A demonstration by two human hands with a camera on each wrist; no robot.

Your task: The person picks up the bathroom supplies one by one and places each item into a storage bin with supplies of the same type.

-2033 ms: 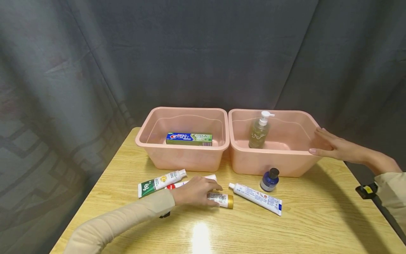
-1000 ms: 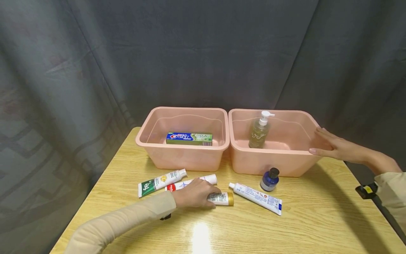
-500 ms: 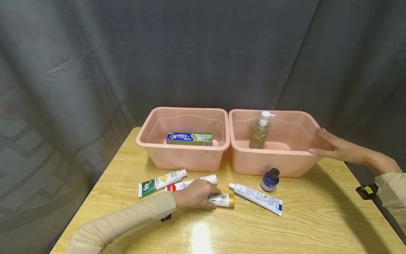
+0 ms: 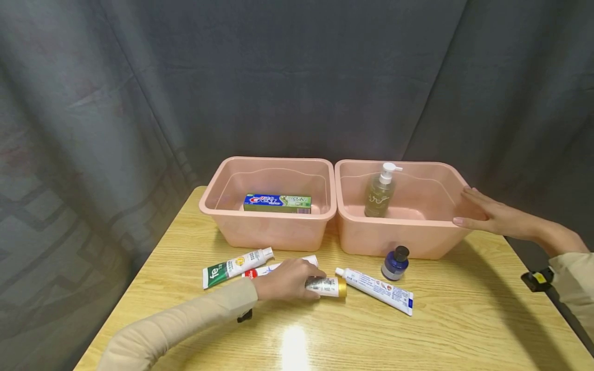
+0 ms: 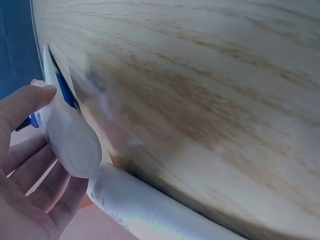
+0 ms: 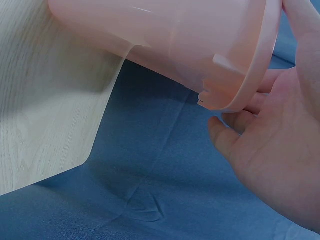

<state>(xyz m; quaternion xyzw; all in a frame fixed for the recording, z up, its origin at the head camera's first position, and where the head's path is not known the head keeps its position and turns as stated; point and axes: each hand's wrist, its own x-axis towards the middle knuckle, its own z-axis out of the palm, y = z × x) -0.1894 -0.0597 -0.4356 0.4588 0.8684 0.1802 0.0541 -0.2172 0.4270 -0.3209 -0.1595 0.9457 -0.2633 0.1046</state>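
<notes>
from where i stand, the person's left hand is grasping a gold-capped white tube, thumb on one side and fingers round the other, near the middle of the tabletop; i can't tell whether the tube rests on the wood or is slightly raised. its gold cap points toward the tabletop's right edge, just beside the nozzle end of a blue-lettered white tube that lies slanting with its flat end toward the near edge. the right hand isn't clenched: it rests with relaxed fingers at the near right corner of the right pink bin, thumb on the front rim. that bin stands at the far edge, by the tabletop's far right corner, and a pump bottle leans a little inside it. a dark blue bottle with a black cap stands just in front. next to the right bin, rims meeting, is the left pink bin, with a blue and green box lying in it. in front of the left bin, toward the left edge, lies a green and white tube; a red and white tube is beside it, partly hidden by the left hand. a grey curtain hangs beyond the far edge.
</notes>
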